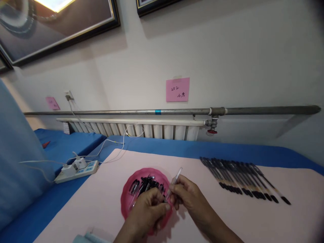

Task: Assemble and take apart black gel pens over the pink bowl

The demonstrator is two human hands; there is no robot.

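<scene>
My right hand [186, 194] pinches a clear pen barrel [178, 175] that slants up and away from me. Close against its lower end, the fingers of my left hand [149, 209] are closed on a small dark piece, mostly hidden by the fingertips, too small to name. Both hands are over the right and near side of a pink bowl [124, 199] with a wavy rim. Inside the bowl lie black and clear pen parts [146, 184], partly covered by my left hand. To the right, several assembled black pens [235, 175] lie side by side in a row.
Pink paper [101, 195] covers much of the blue table [162, 145]. On the left, a power strip [77, 172] holds plugs with white cables. A radiator [157, 130] and a pipe [126, 112] run along the wall behind. Light-blue cloth [89, 238] lies at the near edge.
</scene>
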